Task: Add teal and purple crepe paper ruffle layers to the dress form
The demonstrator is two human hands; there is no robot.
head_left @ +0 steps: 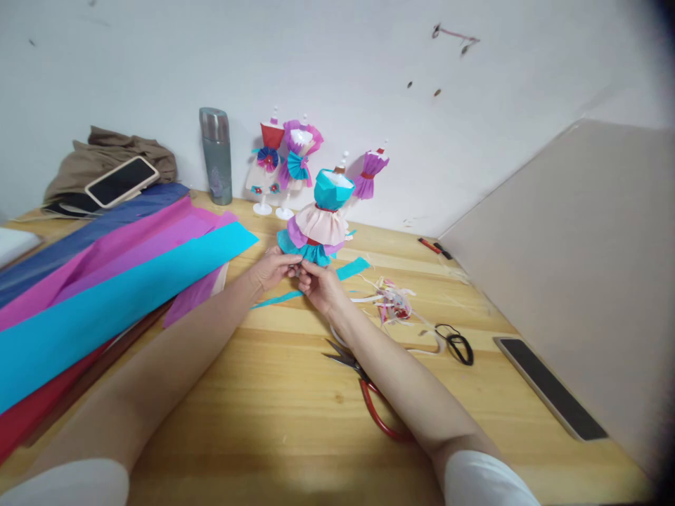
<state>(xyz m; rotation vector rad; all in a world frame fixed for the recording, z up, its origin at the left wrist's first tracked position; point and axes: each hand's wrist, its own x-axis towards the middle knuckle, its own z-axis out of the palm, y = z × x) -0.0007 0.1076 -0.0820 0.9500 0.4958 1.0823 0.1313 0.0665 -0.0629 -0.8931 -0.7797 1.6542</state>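
A miniature dress form [340, 167] wears a crepe paper dress with a turquoise top and a tiered skirt [319, 225] in pale pink, purple and turquoise. At the skirt's lower turquoise edge, my left hand [275, 268] pinches from the left with thumb and fingers. Close beside it, my right hand [320, 284] is closed on the same edge. The fingertips of both hands nearly meet, and the form's base is hidden. A turquoise paper strip [352, 269] lies behind my right hand. Scissors with red handles [375, 407] rest partly under my right forearm.
Crepe paper sheets [131, 281] are piled at left, near a phone [122, 181] and brown cloth [113, 151]. A flask [216, 158] and more dressed forms [271, 158] stand by the wall. Paper scraps [394, 303], a black hair tie [460, 348] and another phone [551, 388] lie at right.
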